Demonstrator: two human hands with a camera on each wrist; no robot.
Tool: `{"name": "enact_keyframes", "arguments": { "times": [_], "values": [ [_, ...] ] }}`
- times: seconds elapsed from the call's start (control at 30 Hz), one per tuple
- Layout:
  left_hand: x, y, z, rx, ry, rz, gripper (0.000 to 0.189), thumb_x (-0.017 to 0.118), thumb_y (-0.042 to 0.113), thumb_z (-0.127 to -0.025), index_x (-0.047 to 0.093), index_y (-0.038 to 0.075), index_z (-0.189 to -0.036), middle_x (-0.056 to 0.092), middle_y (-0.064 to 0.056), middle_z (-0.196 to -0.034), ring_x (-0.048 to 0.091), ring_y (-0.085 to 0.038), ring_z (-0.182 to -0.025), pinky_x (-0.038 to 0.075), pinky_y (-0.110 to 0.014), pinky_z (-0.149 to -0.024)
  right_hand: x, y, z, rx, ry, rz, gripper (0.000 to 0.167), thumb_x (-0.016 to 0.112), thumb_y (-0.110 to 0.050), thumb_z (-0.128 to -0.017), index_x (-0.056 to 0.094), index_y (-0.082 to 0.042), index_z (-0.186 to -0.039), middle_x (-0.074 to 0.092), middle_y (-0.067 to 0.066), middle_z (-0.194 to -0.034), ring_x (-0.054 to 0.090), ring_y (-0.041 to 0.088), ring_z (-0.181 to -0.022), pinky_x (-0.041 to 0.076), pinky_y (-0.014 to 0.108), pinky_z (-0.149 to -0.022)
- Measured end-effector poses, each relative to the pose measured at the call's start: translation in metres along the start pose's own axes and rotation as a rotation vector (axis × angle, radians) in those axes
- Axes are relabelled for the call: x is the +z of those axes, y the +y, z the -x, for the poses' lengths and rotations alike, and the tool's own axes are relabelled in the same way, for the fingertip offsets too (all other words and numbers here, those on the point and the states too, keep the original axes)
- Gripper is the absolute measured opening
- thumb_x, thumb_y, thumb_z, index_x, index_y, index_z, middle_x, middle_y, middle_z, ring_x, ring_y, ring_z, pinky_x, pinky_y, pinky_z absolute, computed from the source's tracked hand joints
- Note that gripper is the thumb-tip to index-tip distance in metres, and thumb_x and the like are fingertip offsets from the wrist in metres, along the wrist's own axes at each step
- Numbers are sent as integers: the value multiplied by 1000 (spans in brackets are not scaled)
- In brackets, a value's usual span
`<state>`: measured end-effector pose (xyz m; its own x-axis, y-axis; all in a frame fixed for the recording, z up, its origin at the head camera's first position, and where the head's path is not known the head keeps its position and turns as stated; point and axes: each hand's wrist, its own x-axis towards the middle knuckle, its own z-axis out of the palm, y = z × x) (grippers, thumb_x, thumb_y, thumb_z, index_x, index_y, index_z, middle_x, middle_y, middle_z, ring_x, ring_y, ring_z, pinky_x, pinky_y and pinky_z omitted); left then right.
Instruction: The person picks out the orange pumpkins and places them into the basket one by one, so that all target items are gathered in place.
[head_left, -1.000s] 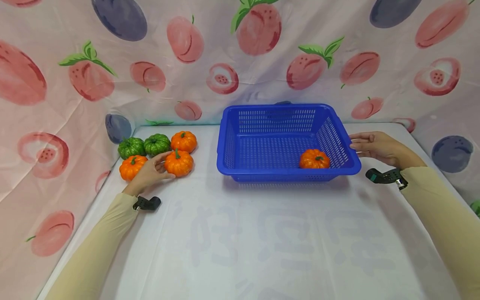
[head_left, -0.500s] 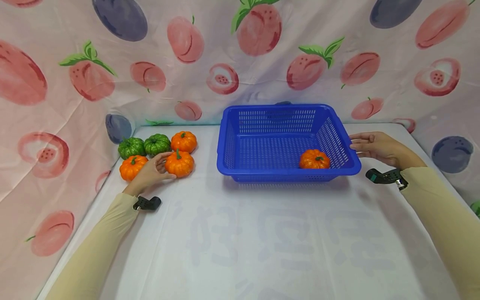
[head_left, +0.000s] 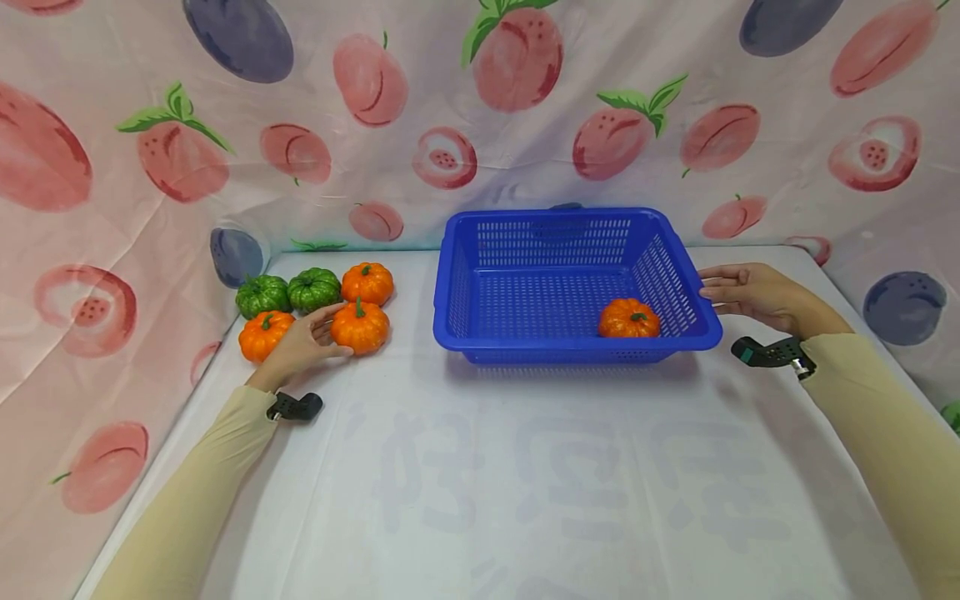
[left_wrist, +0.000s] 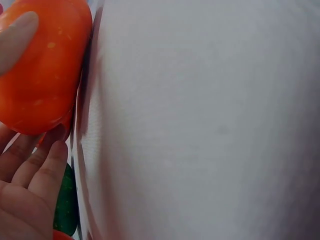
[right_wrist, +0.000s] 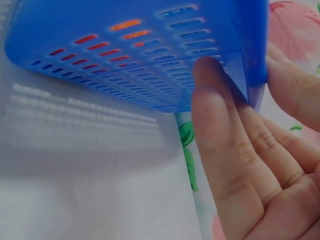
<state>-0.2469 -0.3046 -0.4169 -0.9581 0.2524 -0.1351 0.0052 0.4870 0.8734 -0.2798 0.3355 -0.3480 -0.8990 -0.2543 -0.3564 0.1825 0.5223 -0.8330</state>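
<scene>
Blue basket [head_left: 517, 343] held by its rim, front orange pumpkin [head_left: 362, 329] in the grasp

A fruit-print cloth [head_left: 525, 162] fills the upper frame, behind a white-covered bench [head_left: 540, 475] that spreads across the lower part. On it the blue basket stands right of centre, near the cloth. At the basket's right edge the right hand [head_left: 761, 296] pinches the rim, thumb on 1 side of the lip and fingers on the other, seemingly to steady it.

Left of centre, the left hand [head_left: 300, 343] grasps the front orange pumpkin, thumb laid against its skin and fingers curved around the opposite side. Whether the pumpkin is clear of the bench I cannot tell; its small green stem points up.

4 more pumpkins sit close together around that hand: the rear orange pumpkin [head_left: 367, 283], the left orange pumpkin [head_left: 259, 337], partly hidden by the hand, and at the back 2 green, the left green pumpkin [head_left: 262, 296] and the right green pumpkin [head_left: 314, 289]. 1 basket pumpkin [head_left: 628, 318], also orange, rests in the basket's front right part.

The step in hand looks like picking from the cluster to fill the basket. The next move probably calls for a lift above the left rim, a carry rightward and a gentle lowering onto the bare basket floor
</scene>
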Motion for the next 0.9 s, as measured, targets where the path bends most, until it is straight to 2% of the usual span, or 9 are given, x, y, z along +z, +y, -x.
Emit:
{"name": "enact_keyframes", "arguments": {
  "times": [0.23,0.6,0.9],
  "values": [
    [1,0,-1,-5,8,-27,81,73,16,-82,27,4,-148,26,-19,-153,28,-38,-140,28,-49,-114,1,1,0,3,6,11,72,56,-29,-94,21,7,-146,61,-30,-88,63,-6,-86,55,17,-81],
    [2,3,-1,-8,17,-34,79,73,18,-82,29,2,-146,29,-20,-152,30,-39,-139,28,-51,-113,0,1,0,0,7,2,72,55,-28,-95,21,8,-146,61,-30,-88,63,-6,-86,55,16,-81],
    [3,3,-3,-31,18,-48,80,73,21,-82,29,6,-147,30,-19,-152,31,-39,-138,31,-51,-112,1,1,-1,2,16,19,72,56,-30,-94,22,6,-146,61,-31,-88,62,-7,-86,55,17,-81]
  ]
}}
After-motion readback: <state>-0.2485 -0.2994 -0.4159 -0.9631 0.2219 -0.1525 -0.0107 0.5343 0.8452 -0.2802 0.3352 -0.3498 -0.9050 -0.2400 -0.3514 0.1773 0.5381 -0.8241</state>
